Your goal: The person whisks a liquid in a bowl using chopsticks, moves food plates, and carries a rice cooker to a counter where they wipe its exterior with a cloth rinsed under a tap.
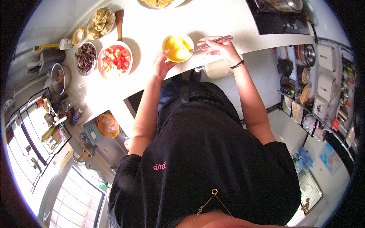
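A white bowl of yellow beaten egg stands near the counter's front edge. My left hand grips the bowl's near left rim, thumb on top. Brown chopsticks are held in my right hand, their tips reaching into the egg at the bowl's right side. Left of the bowl are a bowl of cut tomatoes, a bowl of dark brown strips and a bowl of pale, folded food pieces. A wooden spatula lies behind the tomatoes.
A black cooktop with a metal pan is at the far right. A plate of food sits at the back. To the left are a steel bowl and a sink holding an orange basket.
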### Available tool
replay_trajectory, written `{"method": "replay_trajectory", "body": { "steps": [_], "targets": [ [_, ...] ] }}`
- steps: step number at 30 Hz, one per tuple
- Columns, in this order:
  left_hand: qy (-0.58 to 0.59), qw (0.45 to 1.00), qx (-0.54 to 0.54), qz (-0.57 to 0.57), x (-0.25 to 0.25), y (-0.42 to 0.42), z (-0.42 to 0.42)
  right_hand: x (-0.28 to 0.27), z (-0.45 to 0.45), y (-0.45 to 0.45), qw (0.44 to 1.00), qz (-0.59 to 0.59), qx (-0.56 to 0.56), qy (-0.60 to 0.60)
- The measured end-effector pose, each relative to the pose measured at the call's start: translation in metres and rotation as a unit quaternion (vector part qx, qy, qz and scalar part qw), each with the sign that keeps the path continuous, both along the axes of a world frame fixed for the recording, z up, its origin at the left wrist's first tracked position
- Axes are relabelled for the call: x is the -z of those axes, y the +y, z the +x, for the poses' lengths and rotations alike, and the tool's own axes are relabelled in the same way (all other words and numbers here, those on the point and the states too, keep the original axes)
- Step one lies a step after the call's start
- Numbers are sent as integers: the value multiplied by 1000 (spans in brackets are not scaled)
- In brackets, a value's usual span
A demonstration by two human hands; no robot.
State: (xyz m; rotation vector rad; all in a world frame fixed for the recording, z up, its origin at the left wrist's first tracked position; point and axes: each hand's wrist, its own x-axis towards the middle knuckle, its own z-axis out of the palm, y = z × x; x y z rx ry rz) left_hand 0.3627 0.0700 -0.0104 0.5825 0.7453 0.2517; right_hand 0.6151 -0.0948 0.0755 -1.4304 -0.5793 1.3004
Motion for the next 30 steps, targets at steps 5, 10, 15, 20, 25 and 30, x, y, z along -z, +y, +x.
{"method": "replay_trajectory", "body": {
  "steps": [5, 10, 15, 20, 25, 30],
  "targets": [
    [-12, 1000, 3, 5, 2, 0, 2, -3, -1, 6, 993, 67, 81, -51],
    [-18, 1000, -11, -16, -7, -2, 8, -5, 4, 8, 994, 67, 76, -38],
    [-15, 1000, -5, -5, -7, -1, 8, -10, 6, 8, 997, 60, 41, 12],
    [-4, 1000, -6, -5, -10, -1, 7, -6, 6, 9, 1000, 23, -6, 15],
    [-1, 1000, -3, 1, -10, -4, 6, -1, 7, 13, 996, 61, 62, -22],
    [2, 1000, -2, -8, -8, -4, 8, -11, 8, 16, 995, 60, 67, -45]
  ]
}}
